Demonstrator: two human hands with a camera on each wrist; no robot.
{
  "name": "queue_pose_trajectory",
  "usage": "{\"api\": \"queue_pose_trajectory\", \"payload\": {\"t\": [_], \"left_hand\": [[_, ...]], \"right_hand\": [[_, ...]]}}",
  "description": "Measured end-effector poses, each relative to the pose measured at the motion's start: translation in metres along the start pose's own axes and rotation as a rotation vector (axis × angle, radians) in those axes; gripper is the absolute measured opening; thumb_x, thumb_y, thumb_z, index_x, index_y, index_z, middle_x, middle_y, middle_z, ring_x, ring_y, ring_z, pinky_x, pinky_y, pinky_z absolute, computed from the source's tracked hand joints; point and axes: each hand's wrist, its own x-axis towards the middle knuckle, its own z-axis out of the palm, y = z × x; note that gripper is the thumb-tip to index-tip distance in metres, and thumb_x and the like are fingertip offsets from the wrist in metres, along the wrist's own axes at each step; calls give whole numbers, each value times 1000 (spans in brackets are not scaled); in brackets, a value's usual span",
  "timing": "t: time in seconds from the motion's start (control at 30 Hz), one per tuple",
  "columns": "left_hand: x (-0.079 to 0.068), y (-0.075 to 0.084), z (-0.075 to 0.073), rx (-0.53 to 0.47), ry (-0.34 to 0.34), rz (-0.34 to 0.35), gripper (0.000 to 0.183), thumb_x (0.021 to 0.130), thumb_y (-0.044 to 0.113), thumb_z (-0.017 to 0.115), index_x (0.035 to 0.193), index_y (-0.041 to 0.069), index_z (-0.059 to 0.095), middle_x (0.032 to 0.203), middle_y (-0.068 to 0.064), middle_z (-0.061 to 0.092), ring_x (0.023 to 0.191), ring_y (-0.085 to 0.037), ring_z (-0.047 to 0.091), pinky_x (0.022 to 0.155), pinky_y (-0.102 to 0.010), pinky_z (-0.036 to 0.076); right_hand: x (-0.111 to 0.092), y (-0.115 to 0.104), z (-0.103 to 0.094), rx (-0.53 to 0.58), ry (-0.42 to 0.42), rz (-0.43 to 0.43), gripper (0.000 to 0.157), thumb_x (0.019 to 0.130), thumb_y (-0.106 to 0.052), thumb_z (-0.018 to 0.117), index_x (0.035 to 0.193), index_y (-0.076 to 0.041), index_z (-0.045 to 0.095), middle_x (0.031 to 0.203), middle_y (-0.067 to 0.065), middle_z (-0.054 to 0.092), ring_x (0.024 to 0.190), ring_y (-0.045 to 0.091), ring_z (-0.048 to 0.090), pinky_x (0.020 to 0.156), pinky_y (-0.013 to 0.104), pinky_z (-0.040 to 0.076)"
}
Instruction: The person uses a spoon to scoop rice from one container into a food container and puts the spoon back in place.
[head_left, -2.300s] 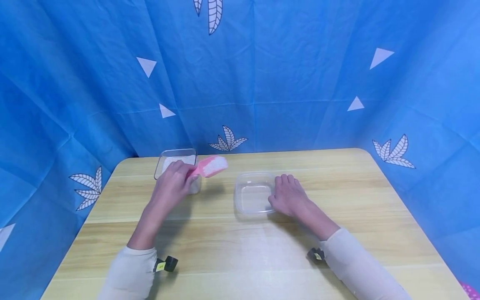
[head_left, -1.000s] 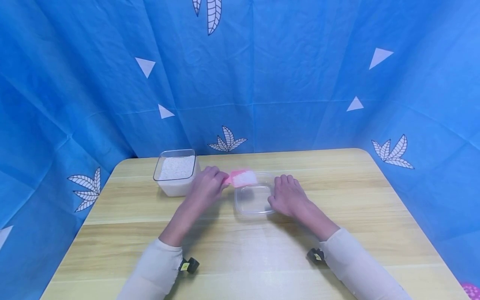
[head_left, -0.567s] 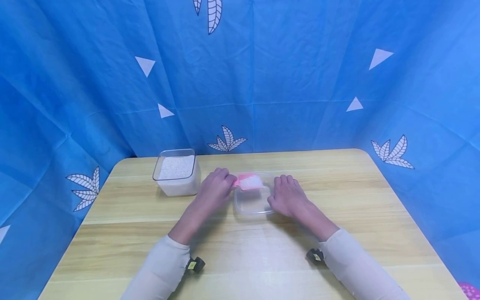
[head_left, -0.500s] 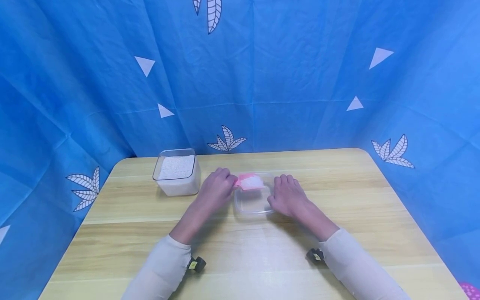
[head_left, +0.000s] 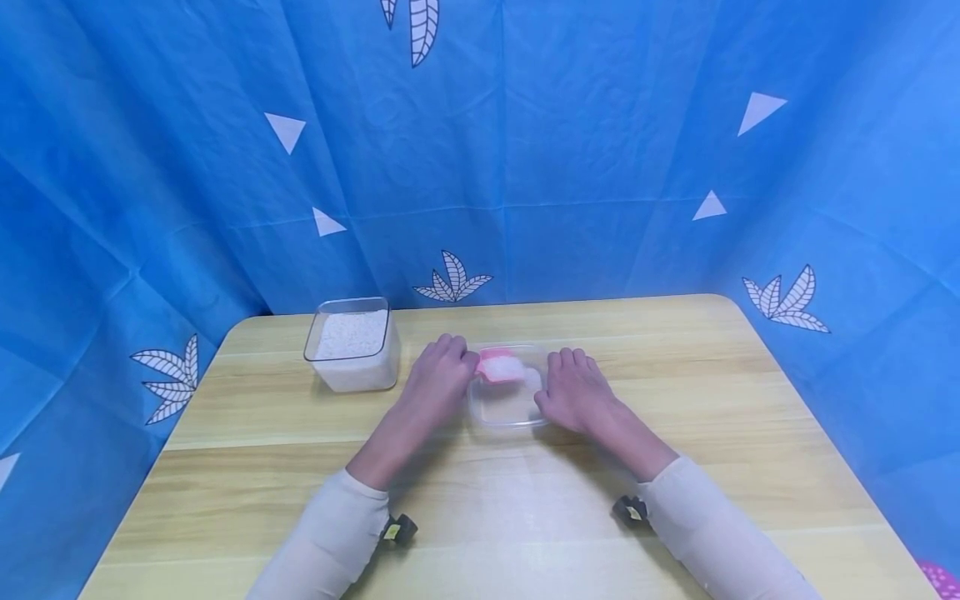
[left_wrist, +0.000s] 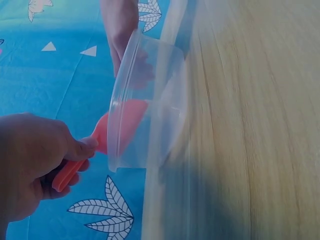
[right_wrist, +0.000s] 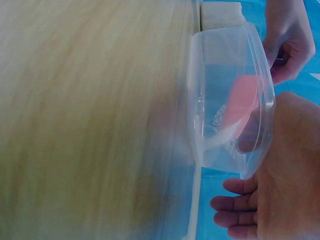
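Observation:
My left hand [head_left: 438, 375] grips the handle of a pink scoop [left_wrist: 131, 122]. In the head view, white grainy or powdery stuff [head_left: 501, 369] lies in the scoop's bowl. The bowl is tilted down inside a clear plastic container [left_wrist: 162, 145] on the table. A white stream [right_wrist: 227, 136] runs off its lip, and a small white patch [head_left: 532, 381] shows on the container's floor. My right hand [head_left: 576, 390] holds the container's right side, thumb at the inside of the rim and fingers outside, as the right wrist view shows.
A square clear-walled bin [head_left: 360, 377], well filled with the same white stuff, stands at the back left of the wooden table [head_left: 525, 517]. A blue patterned curtain [head_left: 585, 167] hangs behind the table and along both sides.
My left hand has carried the loaded scoop rightward from beside the bin to over the container, then tipped it. White stuff now lies in the container. The right hand has kept its place.

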Motion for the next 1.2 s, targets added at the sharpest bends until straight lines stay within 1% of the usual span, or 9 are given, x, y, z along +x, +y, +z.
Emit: {"api": "queue_pose_trajectory", "payload": {"t": [0.13,0.27,0.43,0.57,0.73,1.03,1.2], "left_hand": [[0,3,-3,36,-10,-2,17,88,5,69,105,4,74,87,-10,62,80,-23,49,66,-30,43],[0,5,-7,85,-20,5,21,87,4,69,107,4,74,89,-11,63,81,-24,50,67,-30,43],[-2,8,-12,123,-14,15,23,86,1,68,108,2,74,89,-12,63,81,-24,50,66,-30,43],[-3,11,-16,164,-3,25,24,84,2,71,108,2,74,90,-12,64,81,-23,49,66,-29,43],[-4,15,-21,212,-7,42,27,82,7,76,109,2,73,93,-13,65,83,-24,50,67,-29,44],[-4,19,-31,293,34,70,22,85,4,70,105,-3,72,90,-14,62,81,-25,49,64,-30,41],[-4,18,-41,317,64,58,21,83,3,71,103,-2,73,88,-13,63,77,-23,50,63,-28,44]], "right_hand": [[0,0,-1,1,-5,2,33,89,-34,50,101,-4,46,93,9,43,91,27,39,80,37,34],[0,0,-1,0,-5,3,33,89,-34,49,102,-4,46,92,9,44,90,27,39,80,37,34],[0,0,0,-2,-2,0,33,89,-34,50,101,-4,46,93,9,44,90,27,39,80,37,35],[-1,0,0,0,0,-2,32,89,-34,49,100,-4,46,92,9,43,90,27,39,80,37,34],[-1,0,0,-3,2,-3,31,89,-33,48,99,-4,45,92,9,43,90,27,39,80,37,34],[-2,0,-2,2,12,-8,28,89,-31,49,97,-5,45,91,9,43,89,27,39,79,37,34],[-2,0,-3,-2,5,-6,30,89,-32,48,98,-4,45,92,9,43,90,27,39,80,37,35]]}}
